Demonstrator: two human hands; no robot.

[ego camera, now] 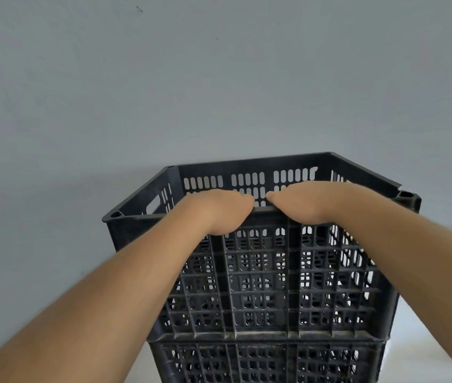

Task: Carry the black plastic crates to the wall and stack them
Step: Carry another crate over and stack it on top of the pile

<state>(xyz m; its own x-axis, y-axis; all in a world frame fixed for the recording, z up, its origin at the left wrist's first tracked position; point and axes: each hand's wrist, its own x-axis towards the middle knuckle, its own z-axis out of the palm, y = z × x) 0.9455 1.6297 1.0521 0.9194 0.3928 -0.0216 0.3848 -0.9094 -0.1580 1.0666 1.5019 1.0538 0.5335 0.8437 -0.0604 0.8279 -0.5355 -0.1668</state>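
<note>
An upper black plastic crate [260, 286], lattice-walled and open-topped, sits on a lower black plastic crate [269, 363] of the same kind. The pair stands close in front of a plain grey wall [219, 78]. The left hand [216, 211] and right hand [316, 201] lie side by side on the middle of the near rim, thumbs almost meeting. Each grip is clamped over that rim, with the fingers hooked down inside and hidden. The likely risk is tipping: both hands hold one edge only, near its centre, so the far side could dip or swing. If the upper crate's base is not squarely seated on the lower rim, which cannot be told, the stack may lean or slide. Pale floor [426, 355] shows at lower right. No brand, label or readable writing is visible.
</note>
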